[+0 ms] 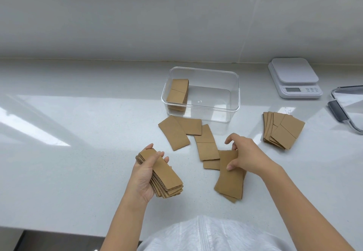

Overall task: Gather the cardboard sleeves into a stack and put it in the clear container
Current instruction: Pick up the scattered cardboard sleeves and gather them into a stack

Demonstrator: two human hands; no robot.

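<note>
My left hand (144,176) grips a stack (163,174) of sleeves. My right hand (243,152) pinches a sleeve (230,182) on the counter (78,133). The container (202,93), beyond both hands, already holds some sleeves.

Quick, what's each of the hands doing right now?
Left hand: closed around a stack of sleeves.
Right hand: pinching a loose sleeve on the counter.

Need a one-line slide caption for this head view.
Left hand holds a sleeve stack; right hand lifts a loose sleeve near the clear container.
</note>
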